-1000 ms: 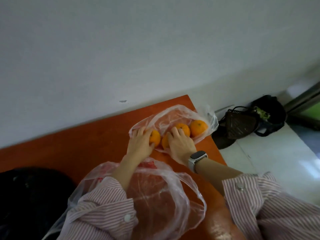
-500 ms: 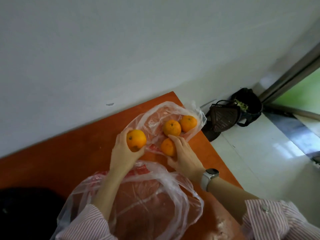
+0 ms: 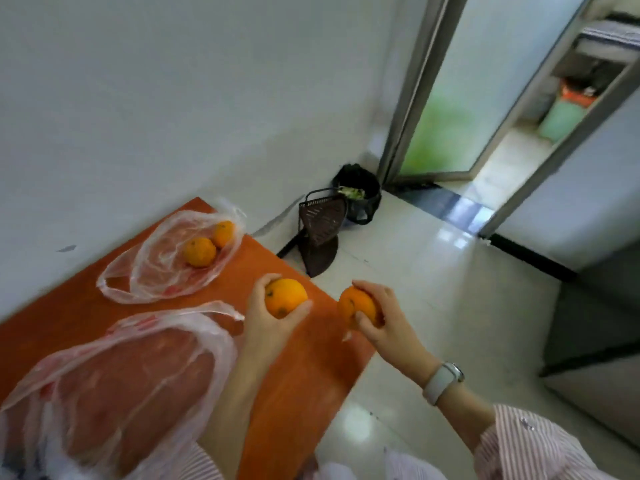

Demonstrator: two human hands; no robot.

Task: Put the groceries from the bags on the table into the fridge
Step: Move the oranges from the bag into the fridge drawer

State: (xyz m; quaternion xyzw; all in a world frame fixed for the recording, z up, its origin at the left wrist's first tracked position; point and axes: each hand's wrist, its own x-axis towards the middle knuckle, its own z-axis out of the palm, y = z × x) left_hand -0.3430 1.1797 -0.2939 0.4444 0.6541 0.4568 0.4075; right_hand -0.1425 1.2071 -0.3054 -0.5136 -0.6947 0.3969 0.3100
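We are holding one orange in each hand beside the orange worktop [image 3: 301, 386].
Our left hand [image 3: 273, 317] is gripping an orange [image 3: 284, 297] above the worktop; our right hand [image 3: 381, 320] is clasping another orange [image 3: 353, 306] past its edge. Two more oranges [image 3: 199, 251] are lying in a clear bag [image 3: 162, 271].

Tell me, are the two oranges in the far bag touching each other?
Touching. In the head view, the nearer orange overlaps the edge of the farther orange inside the far bag, with no gap showing between them.
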